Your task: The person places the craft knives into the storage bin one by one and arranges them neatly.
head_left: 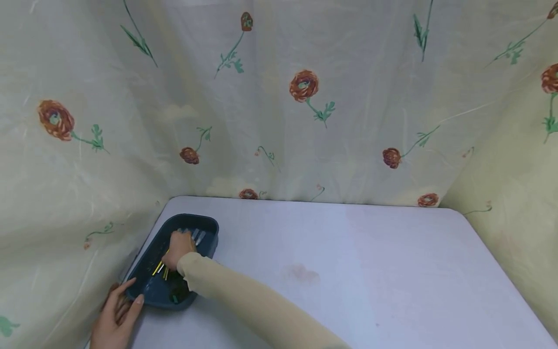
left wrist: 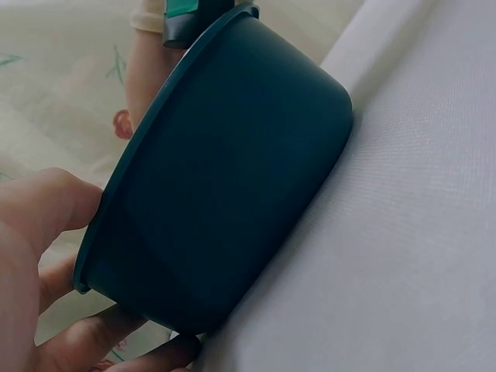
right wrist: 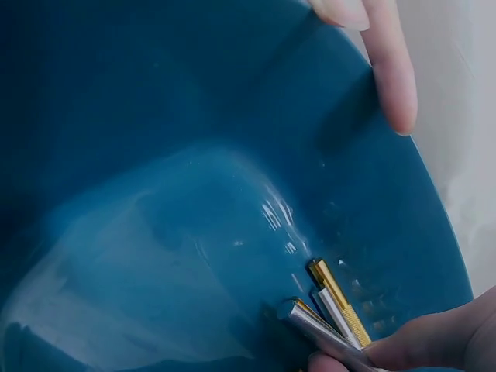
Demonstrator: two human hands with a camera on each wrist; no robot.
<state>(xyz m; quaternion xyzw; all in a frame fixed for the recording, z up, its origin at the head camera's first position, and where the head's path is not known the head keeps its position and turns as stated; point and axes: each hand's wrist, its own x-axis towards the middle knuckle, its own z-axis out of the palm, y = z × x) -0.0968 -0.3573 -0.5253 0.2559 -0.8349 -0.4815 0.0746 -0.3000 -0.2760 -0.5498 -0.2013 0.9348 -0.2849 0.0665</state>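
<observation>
A dark blue plastic tub [head_left: 150, 293] stands on the table's left side. At its near left corner my left hand [head_left: 114, 320] holds the rim; in the left wrist view its fingers [left wrist: 89, 337] curl round the outside of the tub's wall. My right hand [head_left: 179, 249] reaches down inside the tub. Between thumb and fingertip it pinches a silver metal rod [right wrist: 322, 333] with a textured shaft. Beside that, a gold rod [right wrist: 341, 298] and another silver rod [right wrist: 335, 314] point the same way; whether these are gripped too is hidden by the thumb.
Some small pale pieces [head_left: 199, 237] lie at the tub's far end. A dark device [head_left: 178, 288] with a green part sits by the right wrist. The white tabletop [head_left: 331, 271] stretches to the right. Flower-patterned curtains [head_left: 270, 111] hang behind and at both sides.
</observation>
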